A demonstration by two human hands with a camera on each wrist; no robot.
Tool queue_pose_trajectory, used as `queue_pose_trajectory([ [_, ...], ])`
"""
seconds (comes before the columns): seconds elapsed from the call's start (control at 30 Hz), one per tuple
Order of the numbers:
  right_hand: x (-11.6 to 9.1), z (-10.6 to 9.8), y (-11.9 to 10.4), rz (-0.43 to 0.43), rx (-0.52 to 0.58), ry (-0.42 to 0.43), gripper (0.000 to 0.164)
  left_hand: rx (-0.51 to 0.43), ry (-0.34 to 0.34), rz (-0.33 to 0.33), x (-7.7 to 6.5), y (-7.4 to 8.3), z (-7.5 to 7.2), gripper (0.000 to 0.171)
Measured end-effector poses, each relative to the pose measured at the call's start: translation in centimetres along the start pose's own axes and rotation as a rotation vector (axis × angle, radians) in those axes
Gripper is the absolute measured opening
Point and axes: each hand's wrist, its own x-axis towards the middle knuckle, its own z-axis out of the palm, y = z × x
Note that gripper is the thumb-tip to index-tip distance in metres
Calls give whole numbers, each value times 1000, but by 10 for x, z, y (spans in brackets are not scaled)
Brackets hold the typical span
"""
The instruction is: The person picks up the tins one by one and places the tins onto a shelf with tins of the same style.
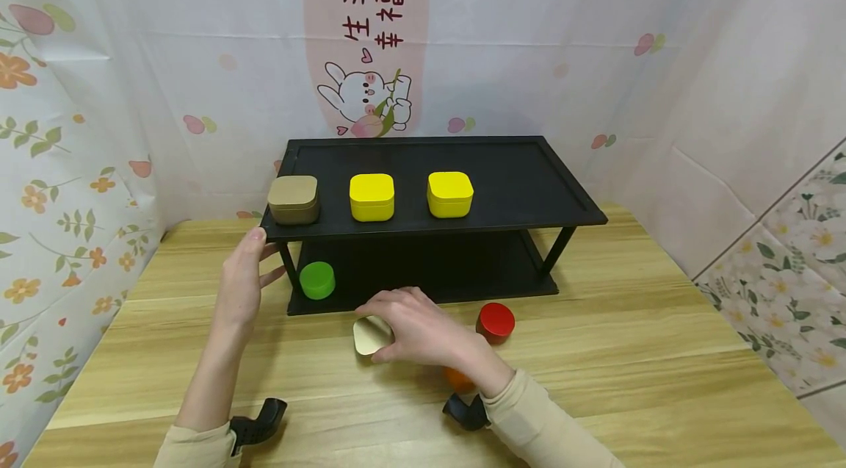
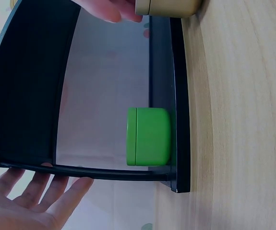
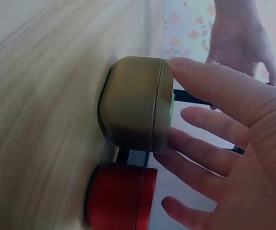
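My right hand [image 1: 419, 328] grips a pale gold box with rounded corners [image 1: 370, 336] on the table, before the black two-tier shelf [image 1: 502, 159]. In the right wrist view, its thumb lies at the lid edge of this gold box [image 3: 133, 103], with fingers at the far side. My left hand [image 1: 239, 284] touches the shelf's left end near the top corner. Its fingers rest extended along the side bar in the left wrist view. Just inside that end, a green round box [image 1: 317, 280] stands on the lower tier.
On the upper tier stand a gold-brown box [image 1: 294, 200] and two yellow boxes, one left [image 1: 371, 196] and one right [image 1: 450, 194]. A red round box [image 1: 496, 322] is on the table right of my right hand. My right wrist partly hides an orange object [image 1: 459, 380].
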Motion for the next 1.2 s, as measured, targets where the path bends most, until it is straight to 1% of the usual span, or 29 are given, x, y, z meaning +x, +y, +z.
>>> queue_pose_trajectory([
  [0.17, 1, 4, 0, 7, -13, -15, 56, 1, 1, -1, 0, 0, 0, 58],
  [0.33, 2, 7, 1, 6, -35, -24, 58, 2, -1, 12, 0, 0, 0, 59],
  [0.6, 2, 9, 1, 12, -43, -16, 57, -1, 0, 16, 0, -1, 0, 59],
  [0.93, 1, 9, 2, -1, -39, -7, 55, -11, -1, 14, 0, -1, 1, 59],
  [1.2, -1, 2, 0, -26, -16, 23, 53, -24, 1, -9, 0, -1, 1, 58],
])
